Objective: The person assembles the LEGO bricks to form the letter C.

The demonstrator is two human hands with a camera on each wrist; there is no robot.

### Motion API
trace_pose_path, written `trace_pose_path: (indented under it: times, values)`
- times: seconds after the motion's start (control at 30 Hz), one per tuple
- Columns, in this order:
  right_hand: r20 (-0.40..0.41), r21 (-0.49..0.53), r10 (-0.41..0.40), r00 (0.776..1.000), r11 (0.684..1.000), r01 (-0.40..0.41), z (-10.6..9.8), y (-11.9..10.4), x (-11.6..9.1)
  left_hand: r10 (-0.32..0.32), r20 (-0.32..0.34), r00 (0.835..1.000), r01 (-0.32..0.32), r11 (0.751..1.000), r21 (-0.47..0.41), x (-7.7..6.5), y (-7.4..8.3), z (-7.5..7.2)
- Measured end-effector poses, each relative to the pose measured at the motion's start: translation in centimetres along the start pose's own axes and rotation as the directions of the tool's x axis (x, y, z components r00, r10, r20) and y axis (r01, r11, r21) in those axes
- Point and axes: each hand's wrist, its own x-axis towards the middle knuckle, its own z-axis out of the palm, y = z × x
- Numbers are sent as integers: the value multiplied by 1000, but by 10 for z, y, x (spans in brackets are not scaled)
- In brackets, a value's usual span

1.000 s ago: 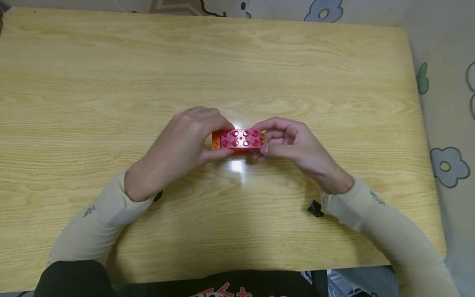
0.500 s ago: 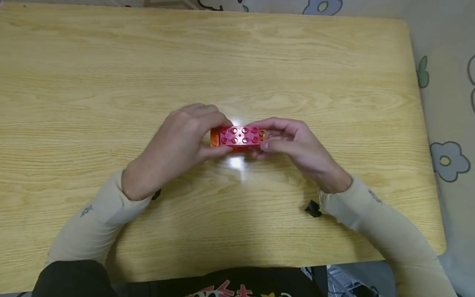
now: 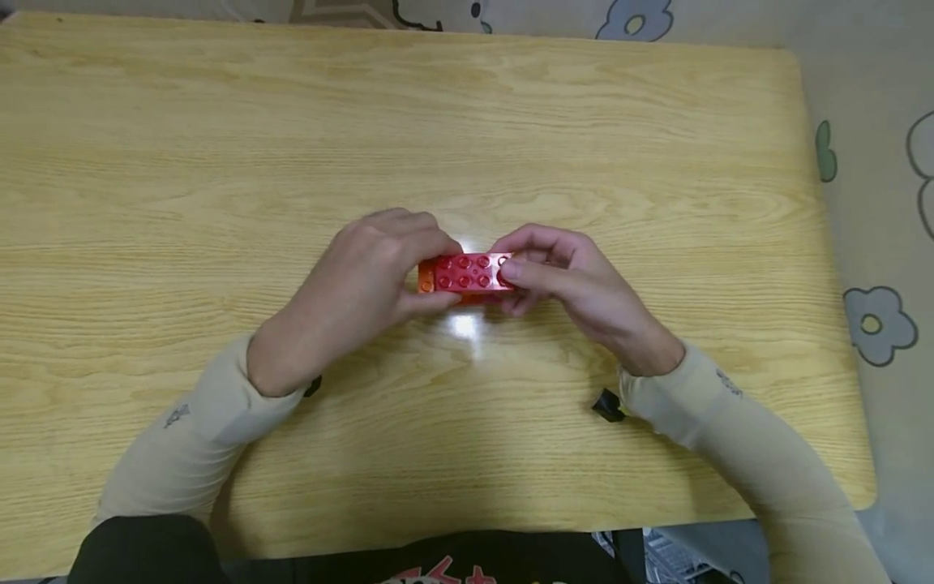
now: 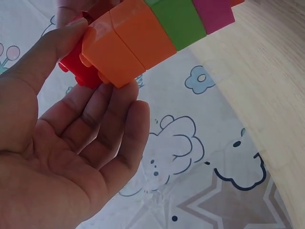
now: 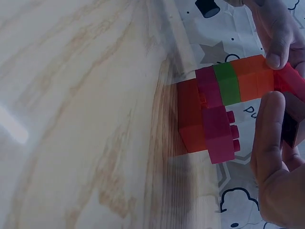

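A tower of toy building bricks [image 5: 228,86] has orange, green and magenta bricks, with a red brick [image 3: 474,272] across its top. My left hand [image 3: 357,268] grips the tower near its upper end, thumb and fingers on opposite sides. In the left wrist view, its thumb lies by the join of the red brick and the upper orange brick [image 4: 114,52]. My right hand [image 3: 576,280] pinches the red brick's right end, thumb over the studs and fingers below. The right wrist view shows a dark hollow underside [image 5: 289,125] by the right fingers.
An orange-red brick [image 5: 190,117] forms the tower's foot on the wooden table [image 3: 219,146]. A magenta brick [image 5: 218,136] with side-facing studs juts out near the foot. Patterned walls [image 3: 868,243] border the table's back and right edges.
My right thumb has shifted left, from the red brick's right edge onto its top studs. My left hand keeps its grip almost unchanged.
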Motion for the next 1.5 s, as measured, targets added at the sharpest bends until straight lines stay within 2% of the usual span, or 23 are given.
trace_pose_path:
  times: [0.13, 0.33, 0.53, 0.7, 0.93, 1.2, 1.5]
  values:
    - [13, 11, -2, 1000, 1000, 2, -3, 4, 2, -5, 7, 1000, 5, 1000, 15, 1, 1, 0]
    - [87, 82, 1, 996, 997, -8, -13, 12, 0, -16, 24, 1000, 15, 999, 37, 0, 2, 1]
    - [158, 80, -21, 987, 997, 9, -17, 12, 1, 1, 17, 1000, -2, 998, 70, -2, 3, 1]
    - [109, 77, -14, 994, 997, 6, -10, 9, 2, 25, 16, 1000, -26, 995, 100, -3, 2, 1]
    - [16, 53, 54, 998, 997, -55, -2, 4, 3, 35, 18, 999, -37, 993, 113, -3, 2, 2]
    - [-16, -7, 31, 999, 999, -31, 5, -1, 5, 67, -4, 998, -66, 991, 118, -3, 2, 4]
    - [-29, -1, 45, 999, 999, -45, 3, -1, 5, 72, 9, 997, -73, 991, 116, -2, 2, 3]
